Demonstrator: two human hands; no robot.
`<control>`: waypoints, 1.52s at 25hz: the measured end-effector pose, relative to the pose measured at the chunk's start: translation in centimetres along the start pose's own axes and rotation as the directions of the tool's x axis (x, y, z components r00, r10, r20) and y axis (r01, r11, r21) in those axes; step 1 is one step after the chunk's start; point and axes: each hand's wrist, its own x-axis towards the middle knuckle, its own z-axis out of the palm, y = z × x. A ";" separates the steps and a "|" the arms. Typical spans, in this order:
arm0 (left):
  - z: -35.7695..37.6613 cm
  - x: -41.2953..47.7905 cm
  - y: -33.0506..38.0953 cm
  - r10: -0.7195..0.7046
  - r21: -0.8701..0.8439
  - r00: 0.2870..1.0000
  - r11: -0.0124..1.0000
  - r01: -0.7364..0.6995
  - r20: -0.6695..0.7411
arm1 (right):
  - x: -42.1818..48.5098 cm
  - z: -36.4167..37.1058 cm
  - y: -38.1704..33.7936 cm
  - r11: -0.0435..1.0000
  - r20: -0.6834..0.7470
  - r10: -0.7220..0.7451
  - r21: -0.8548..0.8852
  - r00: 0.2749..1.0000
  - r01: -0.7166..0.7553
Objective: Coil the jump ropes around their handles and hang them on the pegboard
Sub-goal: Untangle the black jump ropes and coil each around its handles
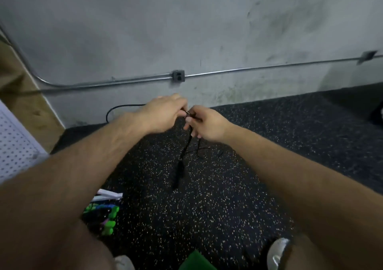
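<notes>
Pinching seemingly one rope (179, 170); two hands (163, 113) (205, 125)

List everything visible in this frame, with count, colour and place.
rope: one, black, hanging from both hands, handle dangling above the floor
pile: one, mostly green ropes, floor, lower left
pegboard: one, white, left edge
boxes: two, grey, on the conduit
conduit: one, metal, along the wall
cable: one, black, at the wall's foot
floor: black, speckled
shoe: one, pale, bottom right
left hand: grips the rope
right hand: pinches the rope
</notes>
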 end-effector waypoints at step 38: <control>4.3 -1.1 -2.9 -0.336 -0.551 0.931 0.755 0.356 0.142 | -1.2 -3.5 2.0 0.912 -0.020 0.391 -0.126 0.920 -0.390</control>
